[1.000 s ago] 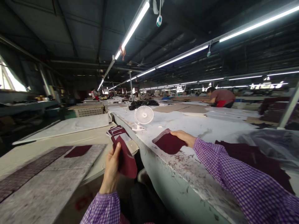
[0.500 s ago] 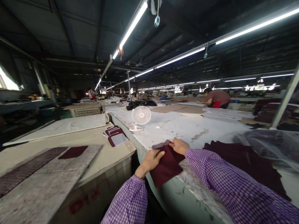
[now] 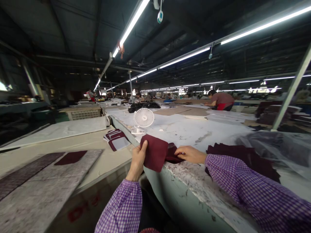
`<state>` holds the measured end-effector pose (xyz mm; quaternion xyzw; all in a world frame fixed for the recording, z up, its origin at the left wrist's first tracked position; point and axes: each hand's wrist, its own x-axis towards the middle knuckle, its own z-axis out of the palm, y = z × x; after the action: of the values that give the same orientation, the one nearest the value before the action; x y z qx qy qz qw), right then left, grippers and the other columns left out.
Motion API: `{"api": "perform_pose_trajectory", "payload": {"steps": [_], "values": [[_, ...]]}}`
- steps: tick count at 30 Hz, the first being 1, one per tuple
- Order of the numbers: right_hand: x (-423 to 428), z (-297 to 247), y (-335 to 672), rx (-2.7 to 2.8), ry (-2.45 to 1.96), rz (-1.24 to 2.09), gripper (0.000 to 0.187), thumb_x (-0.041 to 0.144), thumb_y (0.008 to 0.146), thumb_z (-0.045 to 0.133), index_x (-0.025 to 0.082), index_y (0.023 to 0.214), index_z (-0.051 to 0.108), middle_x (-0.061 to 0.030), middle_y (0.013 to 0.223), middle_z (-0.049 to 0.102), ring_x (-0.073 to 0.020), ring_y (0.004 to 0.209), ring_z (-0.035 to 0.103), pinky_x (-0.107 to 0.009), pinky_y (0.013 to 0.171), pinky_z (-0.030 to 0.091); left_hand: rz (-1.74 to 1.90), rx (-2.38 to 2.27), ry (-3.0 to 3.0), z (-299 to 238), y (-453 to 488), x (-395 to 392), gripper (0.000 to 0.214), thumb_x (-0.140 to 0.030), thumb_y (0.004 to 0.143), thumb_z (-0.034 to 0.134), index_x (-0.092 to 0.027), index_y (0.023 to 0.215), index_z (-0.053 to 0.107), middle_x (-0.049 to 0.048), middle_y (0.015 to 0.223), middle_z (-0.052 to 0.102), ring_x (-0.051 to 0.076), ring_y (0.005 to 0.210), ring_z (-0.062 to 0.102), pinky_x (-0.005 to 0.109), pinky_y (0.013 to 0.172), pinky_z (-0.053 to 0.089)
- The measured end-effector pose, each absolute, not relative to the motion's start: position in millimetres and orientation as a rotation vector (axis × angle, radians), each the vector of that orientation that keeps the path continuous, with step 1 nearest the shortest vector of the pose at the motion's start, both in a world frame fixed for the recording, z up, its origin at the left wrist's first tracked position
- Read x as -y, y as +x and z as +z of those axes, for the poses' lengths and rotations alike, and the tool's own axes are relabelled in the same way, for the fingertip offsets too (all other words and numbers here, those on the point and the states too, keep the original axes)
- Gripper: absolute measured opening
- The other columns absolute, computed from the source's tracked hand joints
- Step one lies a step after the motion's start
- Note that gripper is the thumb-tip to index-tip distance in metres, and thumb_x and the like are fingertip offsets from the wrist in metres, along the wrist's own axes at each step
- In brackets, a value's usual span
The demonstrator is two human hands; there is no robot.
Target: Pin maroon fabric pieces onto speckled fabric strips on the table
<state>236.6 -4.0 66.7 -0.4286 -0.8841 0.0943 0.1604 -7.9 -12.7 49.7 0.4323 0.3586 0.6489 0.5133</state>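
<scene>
A flat maroon fabric piece (image 3: 155, 153) is pinched between the thumb and fingers of my left hand (image 3: 138, 160), raised over the table's near edge. Just right of it, a small pile of maroon fabric pieces (image 3: 171, 154) rests at the edge, partly hidden behind the held piece. My right hand (image 3: 190, 154) has its fingers closed on the right side of that pile. A larger spread of maroon fabric pieces (image 3: 243, 161) lies beyond my right forearm.
A white fan (image 3: 143, 117) stands on the white-covered table (image 3: 179, 126). To the left, cut pieces with maroon borders (image 3: 118, 139) and a mottled board (image 3: 48, 181) lie on a cream surface. Clear plastic sheeting (image 3: 274, 149) is at right. A co-worker (image 3: 220, 99) bends over the table farther back.
My left hand has moved left and up with one maroon piece, away from the right hand. The right hand has shifted slightly right, staying at the pile. The view has turned slightly.
</scene>
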Motion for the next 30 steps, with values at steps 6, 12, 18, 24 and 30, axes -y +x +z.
{"api": "perform_pose_trajectory", "payload": {"steps": [6, 12, 18, 24, 30], "values": [[23.9, 83.3, 218.4, 2.007, -1.317, 0.794, 0.031, 0.041, 0.086, 0.048, 0.014, 0.086, 0.063, -0.0073, 0.08, 0.066, -0.0142, 0.064, 0.059, -0.026, 0.06, 0.046, 1.878, -1.208, 1.294, 64.9, -18.8, 29.6, 0.042, -0.051, 0.077, 0.056, -0.01, 0.077, 0.067, 0.0044, 0.063, 0.064, 0.018, 0.062, 0.059, 0.025, 0.056, 0.046], [47.1, 99.8, 207.0, 1.656, -1.135, 1.764, 0.056, 0.064, 0.084, 0.038, 0.014, 0.103, 0.058, -0.0114, 0.097, 0.065, -0.0181, 0.078, 0.063, -0.028, 0.061, 0.049, 1.657, -1.048, 2.474, 47.6, 17.7, 76.7, 0.028, -0.026, 0.089, 0.045, -0.02, 0.109, 0.064, 0.01, 0.104, 0.067, 0.023, 0.095, 0.058, 0.039, 0.086, 0.045], [48.5, 82.0, 229.9, 1.772, -1.236, 1.355, 0.052, 0.031, 0.069, 0.071, 0.016, 0.115, 0.052, -0.0031, 0.088, 0.065, -0.0142, 0.073, 0.06, -0.025, 0.062, 0.047, 1.387, -0.745, 2.614, 36.2, 25.9, 98.4, 0.034, -0.04, 0.084, 0.055, -0.02, 0.111, 0.062, 0.0102, 0.108, 0.066, 0.025, 0.106, 0.054, 0.042, 0.093, 0.043], [56.6, 88.0, 248.3, 1.793, -1.163, 1.5, 0.056, 0.031, 0.069, 0.072, 0.016, 0.118, 0.051, -0.005, 0.095, 0.066, -0.0157, 0.08, 0.062, -0.025, 0.067, 0.047, 1.486, -1.127, 2.14, 56.2, 24.8, 61.9, 0.029, -0.034, 0.089, 0.044, -0.018, 0.102, 0.064, 0.009, 0.1, 0.067, 0.022, 0.096, 0.059, 0.036, 0.088, 0.044], [60.1, 98.5, 260.1, 1.844, -0.98, 1.686, 0.063, 0.032, 0.067, 0.074, 0.016, 0.122, 0.05, -0.0089, 0.106, 0.064, -0.0179, 0.089, 0.063, -0.031, 0.079, 0.048, 1.252, -0.912, 1.856, 66.8, 37.9, 33.1, 0.042, -0.047, 0.088, 0.042, -0.015, 0.096, 0.068, 0.0095, 0.096, 0.07, 0.023, 0.096, 0.062, 0.034, 0.091, 0.043]]}}
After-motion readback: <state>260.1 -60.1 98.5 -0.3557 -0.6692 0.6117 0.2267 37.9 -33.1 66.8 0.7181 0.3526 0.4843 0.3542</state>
